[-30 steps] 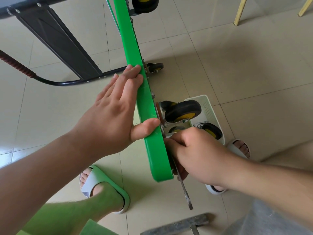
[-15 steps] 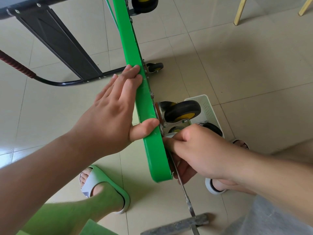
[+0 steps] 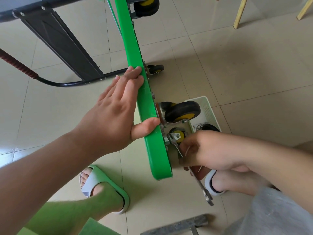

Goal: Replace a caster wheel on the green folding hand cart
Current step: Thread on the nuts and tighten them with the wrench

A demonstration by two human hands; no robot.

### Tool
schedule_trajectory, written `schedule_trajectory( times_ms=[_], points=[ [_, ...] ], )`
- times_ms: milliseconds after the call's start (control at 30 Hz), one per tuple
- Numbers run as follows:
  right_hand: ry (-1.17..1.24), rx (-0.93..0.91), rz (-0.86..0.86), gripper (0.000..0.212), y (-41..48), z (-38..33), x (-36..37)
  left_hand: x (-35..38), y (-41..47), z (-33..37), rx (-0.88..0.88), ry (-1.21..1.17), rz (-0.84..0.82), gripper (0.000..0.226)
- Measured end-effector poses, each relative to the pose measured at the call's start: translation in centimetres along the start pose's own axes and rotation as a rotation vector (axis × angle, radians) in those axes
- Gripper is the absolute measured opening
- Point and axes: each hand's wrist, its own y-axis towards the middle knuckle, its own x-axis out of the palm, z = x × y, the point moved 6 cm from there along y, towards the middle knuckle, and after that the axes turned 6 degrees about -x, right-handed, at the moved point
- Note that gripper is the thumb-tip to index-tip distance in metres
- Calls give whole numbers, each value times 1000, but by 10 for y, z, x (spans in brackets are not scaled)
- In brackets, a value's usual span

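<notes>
Grip: right hand point(image 3: 213, 150) pinches wrench point(image 3: 201, 185), head at caster wheel point(image 3: 182, 111) mount, 3 o'clock of cart point(image 3: 135, 56) deck. Left hand point(image 3: 115, 114) spread flat, bracing deck on edge at centre. Advise: seat wrench squarely, short strokes.

The green hand cart point(image 3: 135, 53) is being kept on its edge, its black, yellow-hubbed caster wheel point(image 3: 183, 110) being turned sideways, a steel wrench point(image 3: 200, 184) being applied beside its mounting plate.

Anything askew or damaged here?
Nothing looks broken. The green cart stands on its edge, its mounted caster pointing sideways, steadied by the left hand. The right hand grips a wrench at the mount. A loose wheel lies in the white basket.
</notes>
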Motion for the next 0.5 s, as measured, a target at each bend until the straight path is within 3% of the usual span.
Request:
schedule_trajectory(
  times_ms=[300,500],
  points=[
    [-481,262,-25,25,63,88,-11,-1,-1,-1,-9,-10,-3,105],
    [-568,368,131,8,99,137,-27,-1,-1,-1,-19,-29,-2,103]
  ],
)
